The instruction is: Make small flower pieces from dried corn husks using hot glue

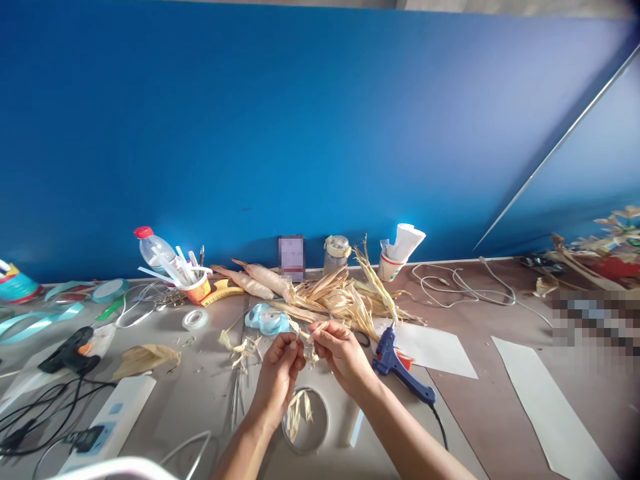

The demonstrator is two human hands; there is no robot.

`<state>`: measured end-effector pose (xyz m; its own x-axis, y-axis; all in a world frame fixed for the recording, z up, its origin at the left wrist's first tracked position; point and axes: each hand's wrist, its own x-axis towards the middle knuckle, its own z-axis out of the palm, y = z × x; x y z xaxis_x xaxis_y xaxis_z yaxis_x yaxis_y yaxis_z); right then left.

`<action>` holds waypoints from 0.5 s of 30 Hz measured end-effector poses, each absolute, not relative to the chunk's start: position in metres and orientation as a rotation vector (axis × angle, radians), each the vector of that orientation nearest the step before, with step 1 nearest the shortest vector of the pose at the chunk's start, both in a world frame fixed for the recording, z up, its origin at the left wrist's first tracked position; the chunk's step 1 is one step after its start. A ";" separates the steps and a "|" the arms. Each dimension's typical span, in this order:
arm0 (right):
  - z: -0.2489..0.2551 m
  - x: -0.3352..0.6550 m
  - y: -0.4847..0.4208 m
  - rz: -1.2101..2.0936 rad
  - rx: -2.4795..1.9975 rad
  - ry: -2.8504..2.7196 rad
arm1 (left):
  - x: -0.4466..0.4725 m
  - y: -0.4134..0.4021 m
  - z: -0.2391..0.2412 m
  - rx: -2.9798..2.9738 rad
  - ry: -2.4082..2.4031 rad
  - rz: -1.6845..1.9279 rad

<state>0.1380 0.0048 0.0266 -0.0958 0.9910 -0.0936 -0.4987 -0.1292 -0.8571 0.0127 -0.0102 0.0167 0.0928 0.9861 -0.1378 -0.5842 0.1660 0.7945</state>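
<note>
Husk strip (299, 330), pale and small, sits between the fingertips of both hands, raised above the worktable (190, 407). The left hand (281, 363) is curled, thumb and fingers narrowed on the strip; the right hand (343, 350) pinches it from the other side, thumb against forefinger. The fingers hide much of the strip, so its full shape cannot be told.

Taking the hands as the centre of the dial, a heap of dried husks (350, 300) spreads at one o'clock, with a lidded jar (336, 257) behind it. A light blue object (267, 320) lies just beside the hands at ten o'clock, and loose husk scraps (243, 350) at nine. Farther out towards nine is a roll of tape (195, 319); an orange cup (199, 292) full of sticks and pens stands at ten. At two o'clock a paper cup (391, 268) holds rolled white paper (406, 241). A blue glue gun (400, 367) lies at three, near the right hand, its nozzle pointing away. At six, a round rim (327, 427) encircles several husk pieces (299, 413). A white power strip (113, 417) lies at eight.
</note>
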 end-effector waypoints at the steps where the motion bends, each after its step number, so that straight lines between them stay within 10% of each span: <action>1: 0.026 0.137 0.004 1.524 -0.869 -0.808 | 0.013 -0.010 0.017 0.656 0.782 1.291; 15: 0.040 0.130 -0.003 1.359 -0.980 -0.898 | 0.016 -0.014 0.023 0.549 0.726 1.246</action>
<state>0.1298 -0.0034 0.0398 0.0281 0.9988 -0.0409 -0.3540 -0.0283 -0.9348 0.0156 -0.0138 0.0226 0.1507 0.9700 -0.1908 -0.6444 0.2427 0.7251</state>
